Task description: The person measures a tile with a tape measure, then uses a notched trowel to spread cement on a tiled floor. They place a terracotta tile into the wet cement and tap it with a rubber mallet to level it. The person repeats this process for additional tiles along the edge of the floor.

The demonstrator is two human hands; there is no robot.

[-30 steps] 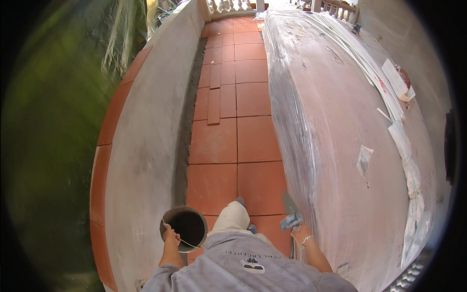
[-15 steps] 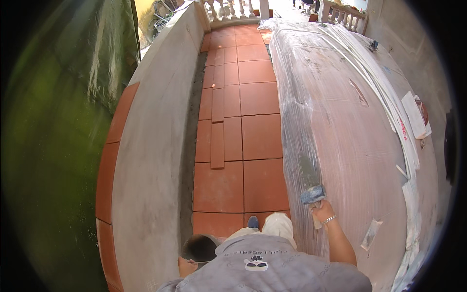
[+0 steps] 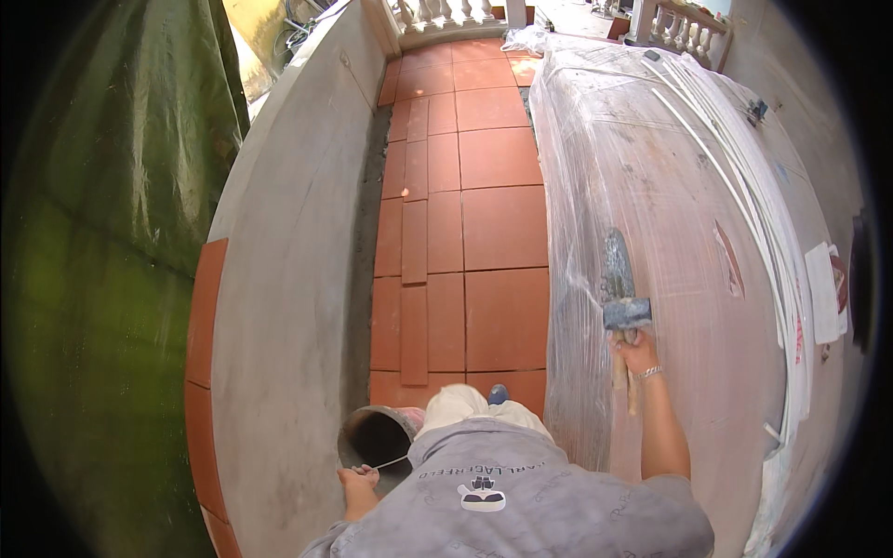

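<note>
My left hand [image 3: 358, 484] is closed round the thin wire handle of a dark bucket [image 3: 352, 435], which hangs tilted with its mouth showing beside the low wall. Out to the right, my right hand [image 3: 639, 353] grips a hammer [image 3: 627, 314] and a trowel [image 3: 618, 260] together. The hammer has a worn blue-grey block head. Beyond it points the trowel's mortar-stained blade, and both wooden handles stick out below my fingers. These tools are over the plastic-covered surface; whether they touch it I cannot tell.
Terracotta floor tiles [image 3: 505, 228] run ahead, with narrow cut strips [image 3: 414, 335] lying on them. On the left stands a grey plastered wall [image 3: 284, 251] with tiles along its outer side. Plastic sheeting [image 3: 581, 372] covers the raised right side, where white strips [image 3: 735, 177] lie. A balustrade [image 3: 446, 13] closes the far end.
I have moved forward along the tiles. The bucket's mouth shows more fully, and my right hand has carried the hammer and trowel farther ahead and slightly to the right.
</note>
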